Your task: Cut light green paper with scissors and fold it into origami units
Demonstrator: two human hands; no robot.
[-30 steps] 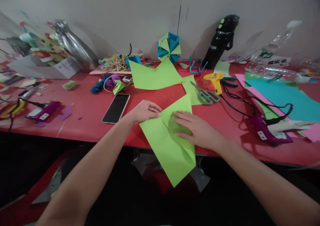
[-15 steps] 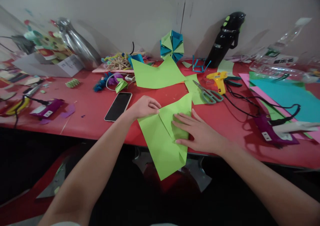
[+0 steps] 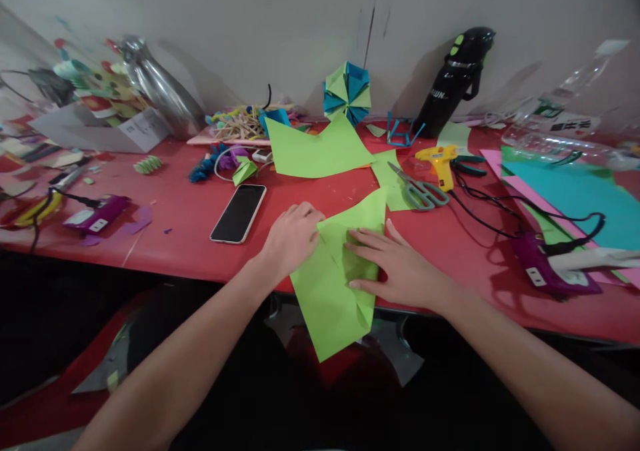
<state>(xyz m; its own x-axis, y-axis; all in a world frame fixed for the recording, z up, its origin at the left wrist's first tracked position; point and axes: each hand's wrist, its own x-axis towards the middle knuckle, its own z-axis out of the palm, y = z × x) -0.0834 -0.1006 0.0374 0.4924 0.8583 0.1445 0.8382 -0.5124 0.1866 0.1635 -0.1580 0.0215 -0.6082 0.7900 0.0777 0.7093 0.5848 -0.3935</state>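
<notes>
A sheet of lime-green paper (image 3: 325, 304), partly folded over itself, lies at the front edge of the red table, its lower corner sticking out past the edge. My left hand (image 3: 296, 236) is closed at the sheet's left edge, by the top of the fold; its knuckles hide the fingertips and that corner. My right hand (image 3: 395, 264) lies flat on the folded part, fingers spread. A phone (image 3: 239, 214) lies left of my left hand. Beyond my right hand are grey-handled scissors (image 3: 423, 191) on a smaller green piece (image 3: 387, 171).
Behind lies another green sheet (image 3: 315, 148), with a blue-and-green paper ball (image 3: 347, 94) against the wall. At right are a yellow glue gun (image 3: 440, 164), its cable, a purple power strip (image 3: 550, 268), coloured sheets (image 3: 575, 191) and a black bottle (image 3: 455, 81). A steel flask (image 3: 163, 88) leans at left.
My left hand has shifted right and slightly down over the paper's left corner, its fingers more curled. My right hand stays in place on the sheet.
</notes>
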